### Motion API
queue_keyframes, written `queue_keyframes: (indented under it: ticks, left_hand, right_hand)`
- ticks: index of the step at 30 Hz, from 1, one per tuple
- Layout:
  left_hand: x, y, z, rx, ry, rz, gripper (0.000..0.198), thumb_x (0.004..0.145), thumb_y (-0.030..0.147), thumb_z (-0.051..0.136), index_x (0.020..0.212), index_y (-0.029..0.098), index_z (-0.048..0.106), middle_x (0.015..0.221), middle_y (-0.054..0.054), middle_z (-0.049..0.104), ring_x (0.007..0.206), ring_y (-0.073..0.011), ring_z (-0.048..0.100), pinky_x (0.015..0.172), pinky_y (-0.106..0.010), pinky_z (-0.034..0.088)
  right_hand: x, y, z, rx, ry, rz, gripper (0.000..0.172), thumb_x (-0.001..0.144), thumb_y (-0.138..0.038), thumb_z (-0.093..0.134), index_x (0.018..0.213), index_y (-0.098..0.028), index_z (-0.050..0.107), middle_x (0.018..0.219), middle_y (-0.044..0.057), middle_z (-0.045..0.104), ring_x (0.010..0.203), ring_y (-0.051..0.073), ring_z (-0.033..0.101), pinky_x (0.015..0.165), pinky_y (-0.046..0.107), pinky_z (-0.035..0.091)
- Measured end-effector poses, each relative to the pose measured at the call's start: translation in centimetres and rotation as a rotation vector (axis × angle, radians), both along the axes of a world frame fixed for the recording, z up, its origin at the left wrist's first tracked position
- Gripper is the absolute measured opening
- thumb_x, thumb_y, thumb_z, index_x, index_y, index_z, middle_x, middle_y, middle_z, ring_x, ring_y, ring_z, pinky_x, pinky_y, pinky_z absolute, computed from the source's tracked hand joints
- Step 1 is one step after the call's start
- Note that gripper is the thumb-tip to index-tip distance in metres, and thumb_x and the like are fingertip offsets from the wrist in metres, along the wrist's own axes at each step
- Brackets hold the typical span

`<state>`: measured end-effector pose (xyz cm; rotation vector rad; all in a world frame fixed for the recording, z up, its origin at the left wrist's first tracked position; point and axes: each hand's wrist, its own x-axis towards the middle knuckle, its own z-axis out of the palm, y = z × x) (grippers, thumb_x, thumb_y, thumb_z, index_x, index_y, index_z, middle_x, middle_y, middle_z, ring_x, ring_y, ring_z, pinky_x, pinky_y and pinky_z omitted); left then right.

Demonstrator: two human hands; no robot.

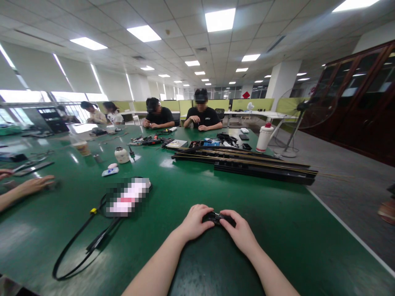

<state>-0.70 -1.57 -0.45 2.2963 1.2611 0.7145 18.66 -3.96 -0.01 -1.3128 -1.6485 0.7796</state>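
Just above the green table, my two hands meet over a small black part with a shiny metal bit on its upper side. My left hand grips its left end between thumb and fingers. At the other end, my right hand pinches it in the same way. Fingers cover much of the part, so its exact kind cannot be told. Left of my hands lies a phone with a blurred screen, beside a looped black strap with a yellow clip.
Long black rails with thin brass rods lie across the right back, overhanging the edge. A white bottle, a cream jar and a plastic cup stand about. At left is another person's hand; several people sit beyond. A fan stands right.
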Motion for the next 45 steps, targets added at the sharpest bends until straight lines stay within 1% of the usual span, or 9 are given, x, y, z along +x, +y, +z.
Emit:
queue_keyframes:
  ticks: [3,8,13,17,22,25,33,41,45]
  left_hand:
    - [0.0,-0.1,0.1,0.004,0.002,0.008,0.040,0.077,0.032,0.066,0.115,0.023,0.058,0.112,-0.006,0.059,0.108,-0.0240,0.050,0.098,-0.039,0.035]
    - [0.0,-0.1,0.2,0.000,-0.015,0.022,0.040,0.076,0.029,0.067,0.114,0.020,0.059,0.111,-0.006,0.059,0.107,-0.0232,0.050,0.097,-0.037,0.037]
    - [0.0,0.0,0.1,0.002,-0.024,0.024,0.039,0.077,0.031,0.066,0.114,0.020,0.058,0.109,-0.006,0.060,0.105,-0.0231,0.051,0.096,-0.037,0.038]
    - [0.0,0.0,0.0,0.001,-0.028,0.025,0.039,0.076,0.030,0.067,0.113,0.020,0.059,0.108,-0.006,0.060,0.105,-0.0233,0.051,0.095,-0.037,0.038]
    - [0.0,0.0,0.0,0.009,-0.025,0.023,0.039,0.076,0.030,0.067,0.113,0.020,0.059,0.107,-0.006,0.061,0.103,-0.0229,0.052,0.094,-0.036,0.039]
    - [0.0,0.0,0.0,0.012,-0.025,0.025,0.039,0.077,0.032,0.066,0.114,0.020,0.059,0.107,-0.006,0.061,0.103,-0.0230,0.052,0.093,-0.036,0.039]
    - [0.0,0.1,0.0,0.006,-0.014,0.027,0.038,0.078,0.033,0.064,0.114,0.021,0.059,0.106,-0.006,0.061,0.103,-0.0232,0.052,0.094,-0.037,0.039]
    - [0.0,0.0,0.2,0.000,-0.007,0.024,0.038,0.077,0.033,0.065,0.113,0.021,0.060,0.107,-0.006,0.061,0.103,-0.0232,0.052,0.093,-0.036,0.039]
    - [0.0,0.0,0.1,-0.003,-0.007,0.026,0.038,0.077,0.033,0.065,0.113,0.022,0.060,0.107,-0.006,0.061,0.103,-0.0232,0.052,0.094,-0.036,0.038]
  right_hand:
    - [0.1,0.1,-0.2,-0.047,0.053,-0.043,0.024,0.074,-0.035,0.059,0.094,-0.023,0.066,0.097,0.005,0.069,0.095,0.024,0.062,0.090,0.040,0.045]
    - [0.1,0.5,-0.7,-0.041,0.154,-0.074,0.027,0.074,-0.038,0.059,0.094,-0.021,0.063,0.093,0.006,0.069,0.091,0.023,0.063,0.089,0.041,0.046]
    - [0.2,0.9,-1.0,-0.057,0.303,-0.138,0.036,0.070,-0.045,0.062,0.094,-0.018,0.061,0.095,0.010,0.069,0.092,0.025,0.064,0.087,0.042,0.048]
    - [0.1,1.0,-1.0,-0.043,0.382,-0.183,0.040,0.066,-0.048,0.066,0.092,-0.018,0.062,0.094,0.011,0.069,0.090,0.025,0.064,0.084,0.041,0.049]
    - [0.2,1.0,-0.7,-0.056,0.482,-0.215,0.042,0.064,-0.048,0.067,0.094,-0.019,0.061,0.095,0.010,0.069,0.092,0.025,0.064,0.087,0.042,0.049]
    - [0.3,1.1,-0.6,-0.053,0.529,-0.258,0.044,0.062,-0.048,0.068,0.094,-0.019,0.060,0.095,0.009,0.069,0.093,0.025,0.063,0.088,0.043,0.048]
    - [0.3,1.1,-0.3,-0.047,0.583,-0.299,0.046,0.060,-0.048,0.069,0.094,-0.019,0.058,0.094,0.009,0.068,0.094,0.026,0.062,0.090,0.044,0.047]
    - [0.4,0.8,0.1,-0.049,0.568,-0.356,0.045,0.063,-0.049,0.067,0.095,-0.019,0.058,0.090,0.007,0.066,0.079,0.022,0.063,0.080,0.040,0.051]
    - [0.4,0.7,0.3,-0.050,0.564,-0.373,0.043,0.064,-0.047,0.066,0.095,-0.019,0.059,0.090,0.006,0.066,0.080,0.021,0.063,0.080,0.038,0.051]
